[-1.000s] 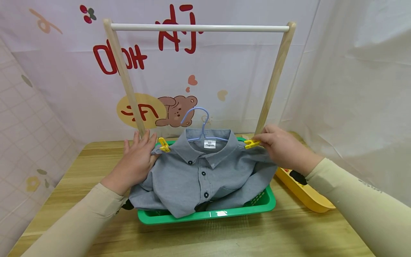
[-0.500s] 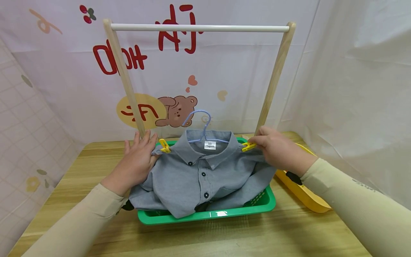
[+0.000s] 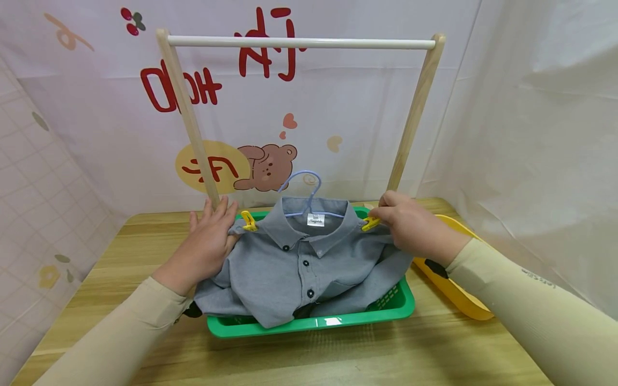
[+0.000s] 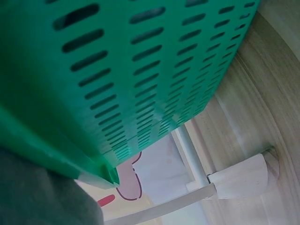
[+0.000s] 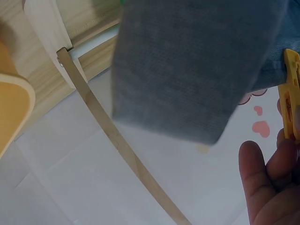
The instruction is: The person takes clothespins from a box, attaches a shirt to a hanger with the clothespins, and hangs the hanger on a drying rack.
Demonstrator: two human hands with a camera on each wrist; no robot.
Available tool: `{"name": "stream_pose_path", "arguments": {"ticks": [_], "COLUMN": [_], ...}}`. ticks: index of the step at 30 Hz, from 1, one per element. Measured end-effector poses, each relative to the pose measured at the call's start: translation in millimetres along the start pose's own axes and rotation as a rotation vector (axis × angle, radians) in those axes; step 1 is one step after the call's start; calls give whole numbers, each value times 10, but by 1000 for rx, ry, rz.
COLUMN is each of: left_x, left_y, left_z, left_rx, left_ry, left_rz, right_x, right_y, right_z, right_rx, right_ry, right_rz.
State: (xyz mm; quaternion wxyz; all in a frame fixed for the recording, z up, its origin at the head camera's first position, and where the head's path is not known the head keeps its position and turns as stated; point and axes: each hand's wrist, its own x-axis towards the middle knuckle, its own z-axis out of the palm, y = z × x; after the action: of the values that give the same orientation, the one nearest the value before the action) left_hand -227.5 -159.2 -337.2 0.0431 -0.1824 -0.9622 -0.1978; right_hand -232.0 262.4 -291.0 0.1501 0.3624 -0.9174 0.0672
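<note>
A grey button-up shirt lies over a green basket, with a thin blue hanger in its collar. One yellow clothespin is clipped at the shoulder on the left. My right hand pinches another yellow clothespin at the opposite shoulder; in the right wrist view that clothespin sits between the fingertips, beside the cloth. My left hand rests by the left shoulder, fingers straight and spread, thumb side touching the cloth. The left wrist view shows only the basket's slotted side and a sleeve edge.
Behind the basket stands a rack with a white bar and wooden posts. A yellow tray lies to the right, partly behind my right forearm. Everything stands on a wooden table before a printed white backdrop.
My right hand, pinching the clothespin, has shifted left and slightly down toward the collar. The hanger's hook has sunk a little and moved right. My left hand has barely moved.
</note>
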Motion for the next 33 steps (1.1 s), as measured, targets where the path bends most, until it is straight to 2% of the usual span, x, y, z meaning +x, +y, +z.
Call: {"name": "stream_pose_path", "arguments": {"ticks": [9, 16, 28, 33], "left_x": [-7, -6, 12, 18], "left_y": [7, 13, -18, -20], "left_z": [-12, -37, -30, -34], "left_rx": [-6, 4, -20, -12], "left_ry": [1, -2, -5, -4], "left_rz": [2, 3, -7, -10], "right_x": [-1, -9, -48, -58], "right_y": [-9, -22, 8, 25], "right_z": [23, 14, 61, 68], "right_rx": [-50, -41, 99, 125], "right_ry": [-14, -27, 138, 142], "right_rz": [-27, 4, 18, 28]}}
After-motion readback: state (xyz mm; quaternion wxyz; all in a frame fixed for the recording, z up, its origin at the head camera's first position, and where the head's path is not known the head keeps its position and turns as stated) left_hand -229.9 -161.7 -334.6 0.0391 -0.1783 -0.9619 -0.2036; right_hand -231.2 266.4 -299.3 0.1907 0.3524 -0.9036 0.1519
